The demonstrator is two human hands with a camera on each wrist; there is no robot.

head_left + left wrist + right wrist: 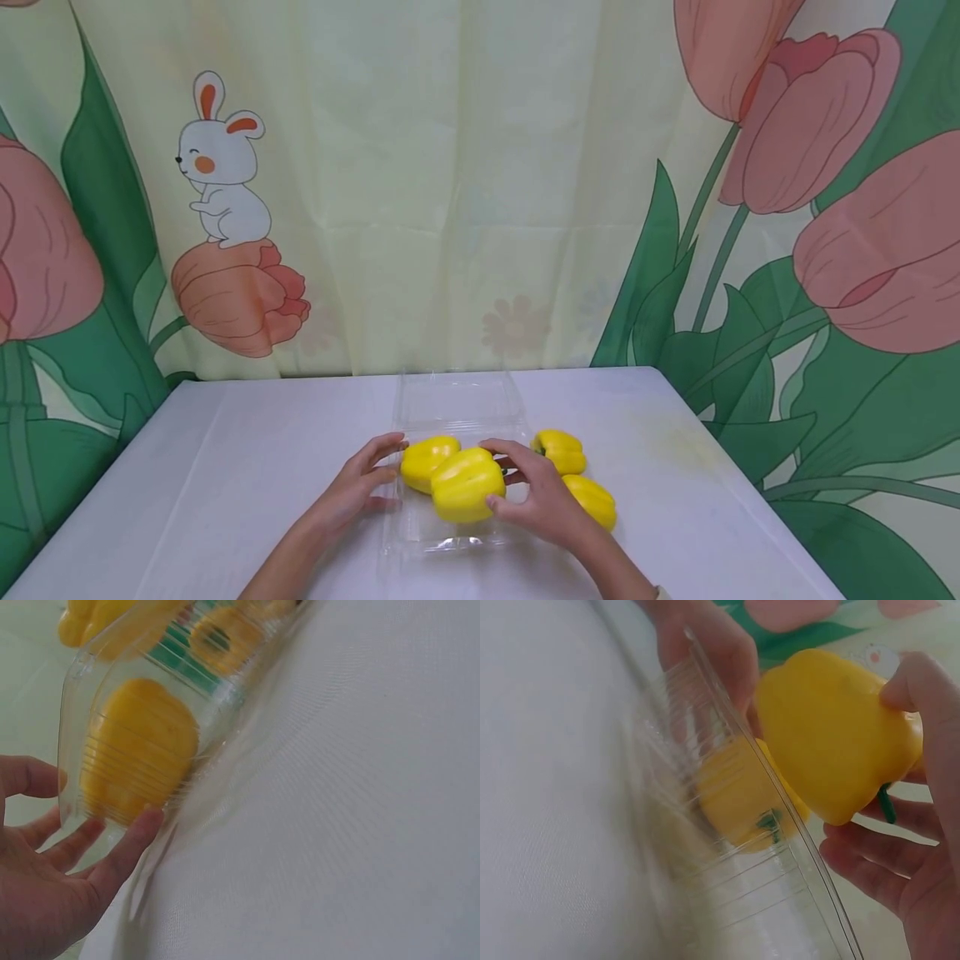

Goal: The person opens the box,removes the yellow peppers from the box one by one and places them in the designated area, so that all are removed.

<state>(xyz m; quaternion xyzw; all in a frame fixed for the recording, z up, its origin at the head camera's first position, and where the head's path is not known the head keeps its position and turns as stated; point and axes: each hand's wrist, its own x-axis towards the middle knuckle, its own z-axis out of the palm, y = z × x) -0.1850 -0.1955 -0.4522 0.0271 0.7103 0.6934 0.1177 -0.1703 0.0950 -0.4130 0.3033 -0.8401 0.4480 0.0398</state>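
Clear plastic container (450,546) on a white table (247,492), its near edge toward the person. The right hand (543,498) grasps a yellow bell pepper (467,487) between thumb and fingers, above the container; the right wrist view shows the fruit raised over the rim, its green stem toward the palm. Just right of this hand, a second pepper (592,501) lies on the table. The left hand (360,481), unclenched with fingers spread, touches the container's left wall with its fingertips. Inside, near that wall, rests a third pepper (422,460). A fourth pepper (564,452) lies farther back, outside on the right. Beyond, the transparent lid (459,402) is folded open; behind the table hangs a pale curtain (397,183) printed with a white rabbit (227,187) and pink tulips (817,125).
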